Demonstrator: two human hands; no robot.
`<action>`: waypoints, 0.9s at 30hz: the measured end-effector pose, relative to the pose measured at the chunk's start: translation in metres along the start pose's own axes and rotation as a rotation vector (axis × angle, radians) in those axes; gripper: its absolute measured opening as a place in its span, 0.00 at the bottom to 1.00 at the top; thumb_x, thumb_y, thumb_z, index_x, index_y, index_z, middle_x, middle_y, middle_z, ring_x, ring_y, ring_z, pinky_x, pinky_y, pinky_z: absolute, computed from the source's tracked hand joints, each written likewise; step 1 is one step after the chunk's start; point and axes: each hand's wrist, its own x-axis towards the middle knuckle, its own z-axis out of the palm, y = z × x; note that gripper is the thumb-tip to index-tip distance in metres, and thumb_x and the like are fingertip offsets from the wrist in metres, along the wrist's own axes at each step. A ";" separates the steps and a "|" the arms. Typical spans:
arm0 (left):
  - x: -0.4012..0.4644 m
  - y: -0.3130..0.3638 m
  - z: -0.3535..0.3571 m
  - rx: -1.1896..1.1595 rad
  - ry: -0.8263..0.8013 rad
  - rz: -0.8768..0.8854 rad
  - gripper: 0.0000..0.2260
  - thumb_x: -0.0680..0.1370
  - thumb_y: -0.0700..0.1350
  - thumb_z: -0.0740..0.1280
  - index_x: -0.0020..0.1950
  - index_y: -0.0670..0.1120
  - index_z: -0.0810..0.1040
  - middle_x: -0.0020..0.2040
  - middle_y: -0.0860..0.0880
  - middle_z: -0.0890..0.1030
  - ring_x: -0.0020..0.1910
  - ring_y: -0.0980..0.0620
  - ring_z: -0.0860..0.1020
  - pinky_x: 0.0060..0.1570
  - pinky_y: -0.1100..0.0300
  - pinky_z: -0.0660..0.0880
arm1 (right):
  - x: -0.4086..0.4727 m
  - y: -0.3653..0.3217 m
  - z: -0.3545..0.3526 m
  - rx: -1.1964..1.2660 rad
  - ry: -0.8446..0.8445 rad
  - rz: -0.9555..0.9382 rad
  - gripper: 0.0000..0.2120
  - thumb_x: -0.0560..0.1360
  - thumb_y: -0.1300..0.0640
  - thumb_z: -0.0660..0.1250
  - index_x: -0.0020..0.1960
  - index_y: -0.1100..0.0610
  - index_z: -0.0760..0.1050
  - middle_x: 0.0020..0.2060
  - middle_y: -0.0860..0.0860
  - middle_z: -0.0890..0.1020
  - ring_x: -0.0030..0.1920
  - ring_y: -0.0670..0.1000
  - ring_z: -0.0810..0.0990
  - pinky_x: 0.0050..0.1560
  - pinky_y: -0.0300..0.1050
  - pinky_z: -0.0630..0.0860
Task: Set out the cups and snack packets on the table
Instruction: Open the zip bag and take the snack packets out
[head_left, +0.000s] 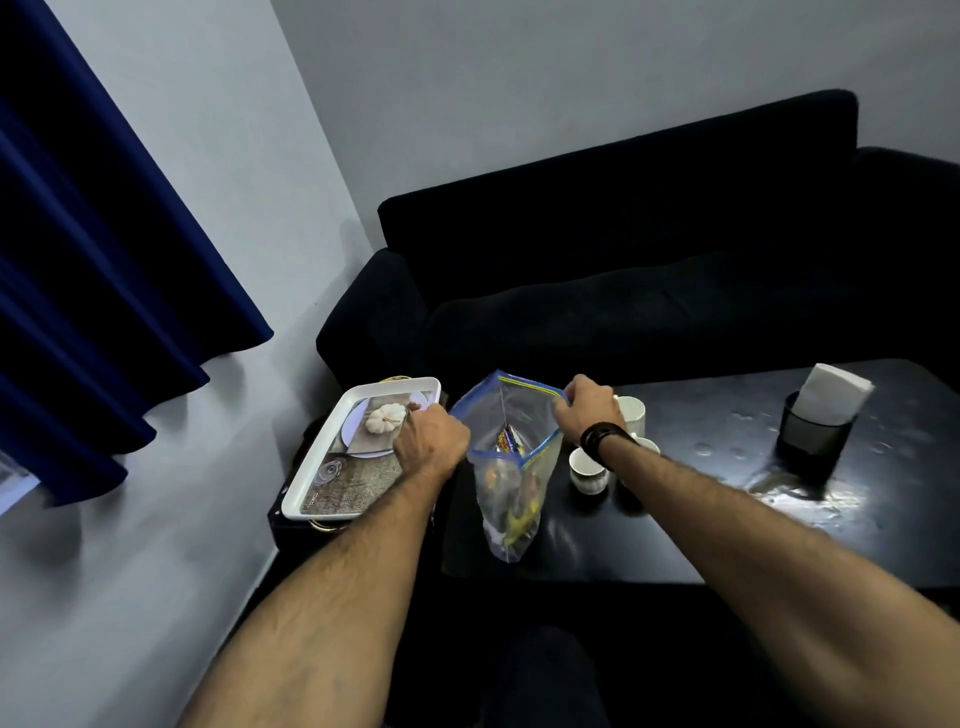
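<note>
A clear zip bag (511, 467) with a blue rim stands upright at the left end of the black table (727, 519). Colourful snack packets (511, 519) lie inside it. My left hand (431, 441) grips the bag's left rim and my right hand (589, 408) grips its right rim, so the mouth is pulled wide. White cups stand just right of the bag: one (587, 470) in front, a taller one (632, 413) behind my right hand, and a third (647, 446) mostly hidden by my wrist.
A white tray (311, 470) with a printed picture rests on a low stand left of the table. A dark holder with white napkins (815, 426) stands at the table's right. A dark sofa (623, 260) runs behind the table. A blue curtain (78, 260) hangs at left.
</note>
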 end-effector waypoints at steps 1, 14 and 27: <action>-0.002 0.001 0.002 -0.048 -0.058 -0.016 0.18 0.77 0.51 0.62 0.60 0.41 0.76 0.57 0.39 0.80 0.57 0.39 0.79 0.46 0.54 0.70 | -0.002 -0.002 0.002 0.008 -0.044 -0.015 0.11 0.72 0.51 0.68 0.51 0.54 0.74 0.50 0.57 0.82 0.52 0.61 0.81 0.53 0.51 0.78; -0.007 -0.002 -0.011 -0.194 -0.154 -0.089 0.22 0.73 0.44 0.68 0.65 0.45 0.68 0.60 0.42 0.77 0.59 0.41 0.77 0.46 0.52 0.71 | -0.010 0.006 -0.011 -0.122 -0.074 -0.058 0.18 0.68 0.64 0.67 0.57 0.56 0.71 0.53 0.60 0.79 0.54 0.63 0.80 0.47 0.47 0.75; -0.003 -0.022 -0.011 -0.298 -0.026 -0.072 0.17 0.74 0.44 0.67 0.60 0.45 0.68 0.56 0.42 0.79 0.54 0.40 0.79 0.42 0.54 0.70 | -0.025 -0.013 -0.005 -0.190 -0.144 -0.165 0.24 0.67 0.64 0.70 0.61 0.54 0.68 0.54 0.57 0.79 0.55 0.62 0.79 0.51 0.51 0.75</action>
